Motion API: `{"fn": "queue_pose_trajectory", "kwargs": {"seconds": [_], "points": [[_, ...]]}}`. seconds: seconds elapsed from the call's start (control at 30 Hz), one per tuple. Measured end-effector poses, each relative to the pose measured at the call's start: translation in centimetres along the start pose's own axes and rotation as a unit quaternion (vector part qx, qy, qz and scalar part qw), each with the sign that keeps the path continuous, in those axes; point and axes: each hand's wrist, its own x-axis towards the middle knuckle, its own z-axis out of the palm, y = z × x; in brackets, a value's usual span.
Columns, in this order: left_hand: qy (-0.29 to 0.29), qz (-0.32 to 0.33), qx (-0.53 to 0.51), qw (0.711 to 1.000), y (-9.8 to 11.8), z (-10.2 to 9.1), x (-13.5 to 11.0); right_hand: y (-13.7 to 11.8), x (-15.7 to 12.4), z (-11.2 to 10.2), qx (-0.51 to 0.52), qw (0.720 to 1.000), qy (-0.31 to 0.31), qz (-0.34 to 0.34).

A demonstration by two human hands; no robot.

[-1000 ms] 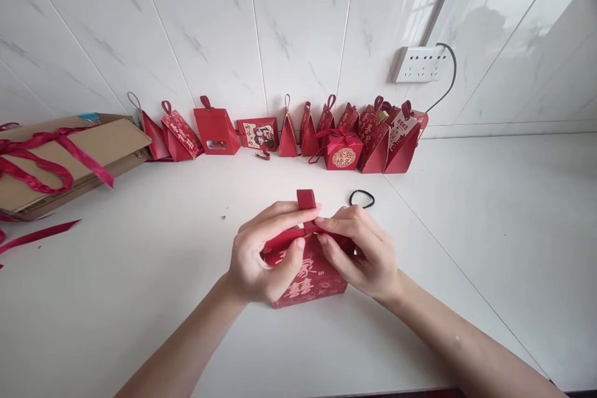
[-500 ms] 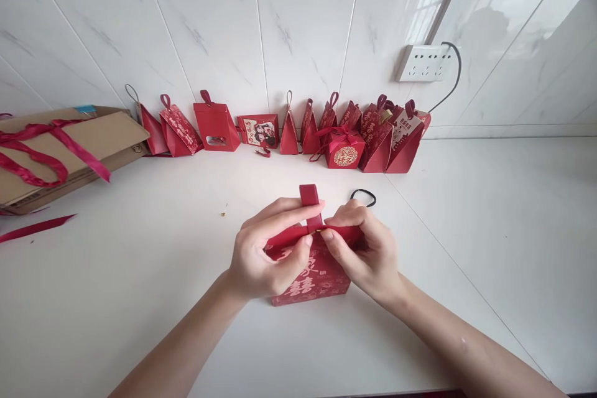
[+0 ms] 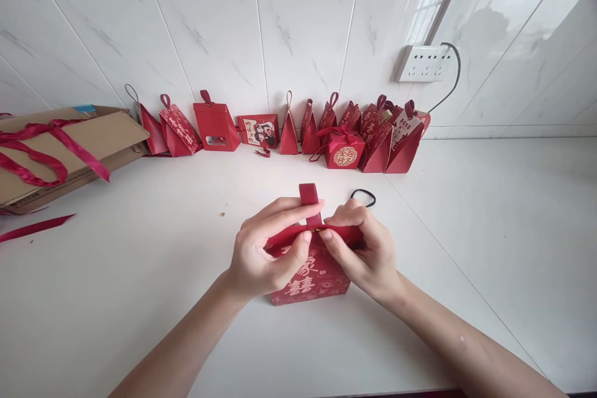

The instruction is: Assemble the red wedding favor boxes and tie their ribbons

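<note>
I have the left hand [image 3: 265,252] curved about the top of the red box [image 3: 324,286], which stands on the white counter [image 3: 186,249] directly beneath the fingers. The left thumb presses on its printed front near the upper edge, partly spread from the forefinger, which lies across the ribbon loop [image 3: 308,193] rising between both hands. On my feed the right hand [image 3: 366,247] is nearly closed, thumb and forefinger pinching that same edge just right of the loop; how firmly either hand grips, I can't tell. A gold-coloured bit [image 3: 318,230] shows between the thumb tips. Just beyond the right forefinger lies a black band [image 3: 374,199]. Well past the fingertips, a row of red packages [image 3: 219,124] lines the tiled wall [image 3: 298,31], with a cardboard box [image 3: 114,127] bearing red ribbon [image 3: 86,152] far left of the fingers.
</note>
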Motion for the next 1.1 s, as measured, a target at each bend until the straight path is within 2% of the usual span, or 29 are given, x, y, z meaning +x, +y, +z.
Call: {"fn": "queue_pose_trajectory", "kwargs": {"seconds": [0.17,0.4,0.57,0.87,1.1], "points": [[0.000,-0.006,0.002,1.000,0.1,0.0,0.0,-0.3,0.1,0.1,0.007,1.000,0.002,0.028],[-0.005,-0.051,-0.022,0.998,0.3,0.1,0.0,-1.2,0.4,0.1,0.023,0.995,0.012,0.092],[-0.011,-0.075,-0.032,0.997,0.3,0.0,-0.1,-1.2,0.6,0.0,0.024,0.995,0.006,0.094],[-0.004,-0.061,-0.045,0.997,0.3,0.1,0.0,-1.0,0.2,0.1,0.056,0.994,0.012,0.092],[-0.005,-0.077,-0.071,0.994,0.5,0.3,0.1,-1.5,0.2,0.0,0.089,0.981,0.010,0.171]]}}
